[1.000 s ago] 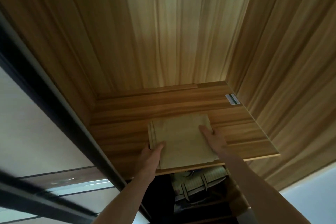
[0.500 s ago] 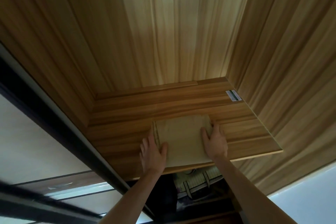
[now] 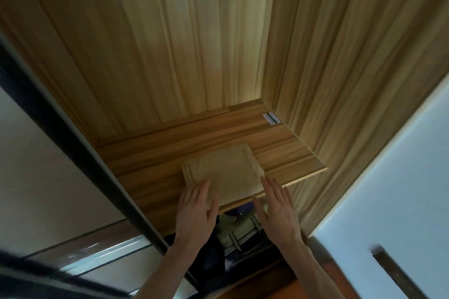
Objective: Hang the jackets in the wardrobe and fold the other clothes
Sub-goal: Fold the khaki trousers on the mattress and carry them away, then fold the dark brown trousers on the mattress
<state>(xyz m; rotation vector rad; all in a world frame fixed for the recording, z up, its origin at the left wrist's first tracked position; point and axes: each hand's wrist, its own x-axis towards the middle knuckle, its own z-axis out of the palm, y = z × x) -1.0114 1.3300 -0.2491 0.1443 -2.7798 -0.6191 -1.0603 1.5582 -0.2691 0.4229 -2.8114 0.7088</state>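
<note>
Your left hand (image 3: 194, 211) is flat, fingers straight, fingertips over the near left corner of the folded cloth (image 3: 222, 172). Your right hand (image 3: 277, 209) is also flat with fingers spread, at the cloth's near right edge; contact can't be told. Under both hands, below the shelf (image 3: 279, 143), a striped bag (image 3: 239, 233) with straps sits in the lower compartment, partly hidden by your wrists. The tan cloth lies flat on the shelf near its front edge. A dark door frame (image 3: 80, 150) runs diagonally at left. Far right corner: small sticker (image 3: 271, 119). Wood panels (image 3: 182, 39) behind.
</note>
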